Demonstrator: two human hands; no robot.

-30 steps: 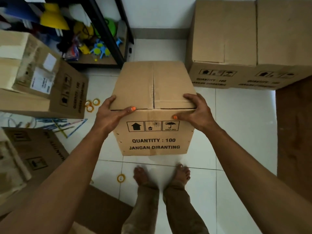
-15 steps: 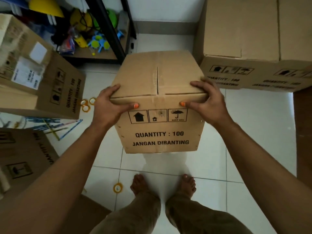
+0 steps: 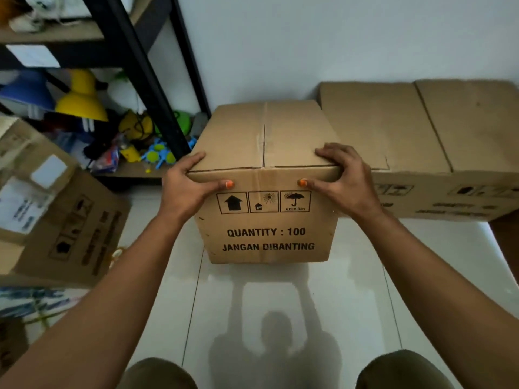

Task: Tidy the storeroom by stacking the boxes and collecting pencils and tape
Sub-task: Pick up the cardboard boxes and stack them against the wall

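Note:
A closed brown cardboard box (image 3: 266, 228) printed "QUANTITY : 100" is held up off the white floor in front of me. My left hand (image 3: 186, 189) grips its top left front corner, fingers over the lid and thumb on the front face. My right hand (image 3: 344, 182) grips the top right front corner the same way. Just to the right, against the wall, stand two larger closed boxes (image 3: 415, 141) side by side. Blurred coloured pencils (image 3: 33, 304) lie on the floor at far left, and a yellow tape roll (image 3: 116, 254) peeks out beside my left forearm.
A black metal shelf rack (image 3: 146, 80) at upper left holds toys and a yellow lamp shade (image 3: 82, 101). Tilted cardboard boxes (image 3: 70, 226) crowd the left side. White tiled floor (image 3: 280, 310) stretches below the held box, showing my shadow.
The box has been lifted higher and carried forward toward the wall beside the two larger boxes. Both hands keep their hold. My feet have dropped out of view.

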